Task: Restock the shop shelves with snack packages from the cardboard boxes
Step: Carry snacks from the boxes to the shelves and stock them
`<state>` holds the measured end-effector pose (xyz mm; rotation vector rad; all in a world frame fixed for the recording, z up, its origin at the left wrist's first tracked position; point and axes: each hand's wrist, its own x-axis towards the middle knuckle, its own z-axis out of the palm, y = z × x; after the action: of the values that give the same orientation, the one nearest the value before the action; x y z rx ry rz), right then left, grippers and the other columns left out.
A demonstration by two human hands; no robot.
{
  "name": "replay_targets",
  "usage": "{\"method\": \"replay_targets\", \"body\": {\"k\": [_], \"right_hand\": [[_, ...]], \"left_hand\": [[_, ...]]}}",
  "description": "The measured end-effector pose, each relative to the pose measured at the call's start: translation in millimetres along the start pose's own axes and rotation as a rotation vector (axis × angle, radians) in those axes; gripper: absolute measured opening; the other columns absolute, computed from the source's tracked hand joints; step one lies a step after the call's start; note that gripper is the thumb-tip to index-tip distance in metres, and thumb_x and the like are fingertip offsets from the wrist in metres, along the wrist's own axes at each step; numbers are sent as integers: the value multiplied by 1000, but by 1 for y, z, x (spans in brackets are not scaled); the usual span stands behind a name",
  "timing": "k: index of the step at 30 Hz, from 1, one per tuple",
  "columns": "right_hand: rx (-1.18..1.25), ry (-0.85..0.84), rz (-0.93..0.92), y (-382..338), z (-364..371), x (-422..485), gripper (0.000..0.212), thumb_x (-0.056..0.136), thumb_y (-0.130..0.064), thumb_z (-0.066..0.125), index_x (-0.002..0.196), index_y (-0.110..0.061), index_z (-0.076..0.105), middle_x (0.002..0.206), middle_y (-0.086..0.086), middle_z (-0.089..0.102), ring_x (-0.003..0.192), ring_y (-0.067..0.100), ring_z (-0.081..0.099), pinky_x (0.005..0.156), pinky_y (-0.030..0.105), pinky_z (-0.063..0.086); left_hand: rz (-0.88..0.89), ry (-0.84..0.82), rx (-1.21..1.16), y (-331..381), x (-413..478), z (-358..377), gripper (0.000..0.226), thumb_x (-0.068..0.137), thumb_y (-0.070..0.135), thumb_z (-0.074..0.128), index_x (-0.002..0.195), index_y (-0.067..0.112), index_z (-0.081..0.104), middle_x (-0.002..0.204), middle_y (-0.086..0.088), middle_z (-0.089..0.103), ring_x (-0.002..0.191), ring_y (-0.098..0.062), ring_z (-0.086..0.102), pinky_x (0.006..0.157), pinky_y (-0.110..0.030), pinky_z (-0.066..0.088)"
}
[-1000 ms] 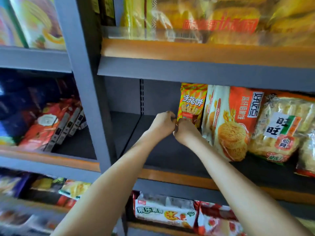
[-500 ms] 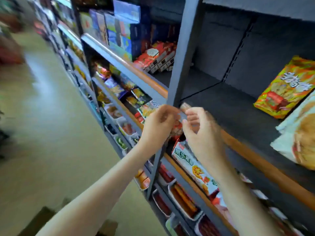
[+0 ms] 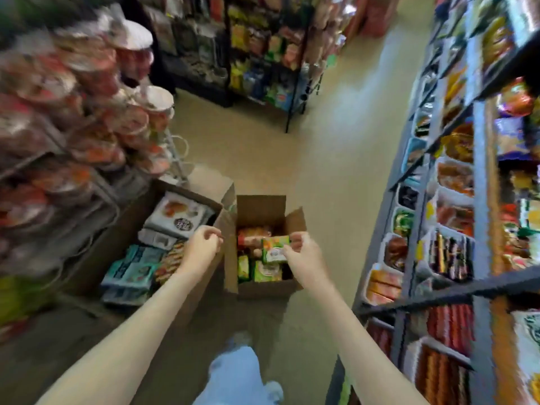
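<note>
Head view: cardboard box (image 3: 261,209) holds glossy packets (image 3: 267,271)

Whole view has swung round. A second ago I was facing the shelf with both hands on the orange packet mid-frame; now I'm looking down at the floor (image 3: 336,141). The shelves (image 3: 479,200) have slid off to the right edge. Two open boxes have come into the lower middle, a small box (image 3: 260,209) and a big box (image 3: 122,229). My left hand (image 3: 201,247) has let go and hangs loosely curled over the big box. My right hand (image 3: 304,252) is now next to a green packet (image 3: 275,249) in the small box, can't tell if it's touching.
</note>
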<state>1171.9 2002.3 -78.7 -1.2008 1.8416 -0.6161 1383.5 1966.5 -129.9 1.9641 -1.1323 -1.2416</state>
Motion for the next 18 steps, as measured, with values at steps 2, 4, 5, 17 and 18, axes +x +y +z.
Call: {"method": "replay_targets", "body": {"k": [2, 4, 5, 17, 18], "right_hand": [[-31, -119, -16, -16, 43, 15, 28, 93, -18, 56, 120, -15, 51, 106, 0, 57, 96, 15, 56, 76, 25, 49], [-89, -219, -37, -29, 87, 30, 30, 94, -17, 56, 123, -13, 51, 112, 0, 57, 99, 14, 54, 80, 21, 45], [-125, -259, -41, -33, 109, 38, 33, 94, -17, 56, 126, -12, 50, 116, 1, 57, 104, 15, 54, 80, 18, 42], [-288, -614, 231, -2, 303, 138, 60, 88, -24, 63, 140, -6, 38, 141, 10, 46, 125, 24, 47, 97, 29, 41], [-288, -604, 230, 1, 309, 146, 56, 88, -24, 63, 137, -6, 41, 137, 10, 49, 122, 24, 49, 95, 29, 42]], "left_hand": [[-139, 126, 41, -42, 12, -43, 18, 94, 14, 46, 87, 25, 59, 96, -8, 68, 87, -28, 64, 73, -38, 53], [-258, 208, 96, -80, 22, -78, 16, 92, 14, 47, 92, 20, 62, 102, -11, 69, 94, -32, 64, 82, -41, 53], [-305, 224, 133, -96, 25, -92, 17, 92, 14, 48, 98, 16, 63, 106, -13, 69, 98, -32, 63, 86, -40, 52], [-471, 176, 410, -193, 141, -156, 16, 95, 19, 53, 108, 12, 59, 116, -13, 64, 106, -31, 60, 77, -31, 44], [-468, 148, 447, -196, 151, -151, 18, 95, 20, 53, 109, 11, 59, 116, -13, 64, 107, -31, 59, 78, -31, 44]]}}
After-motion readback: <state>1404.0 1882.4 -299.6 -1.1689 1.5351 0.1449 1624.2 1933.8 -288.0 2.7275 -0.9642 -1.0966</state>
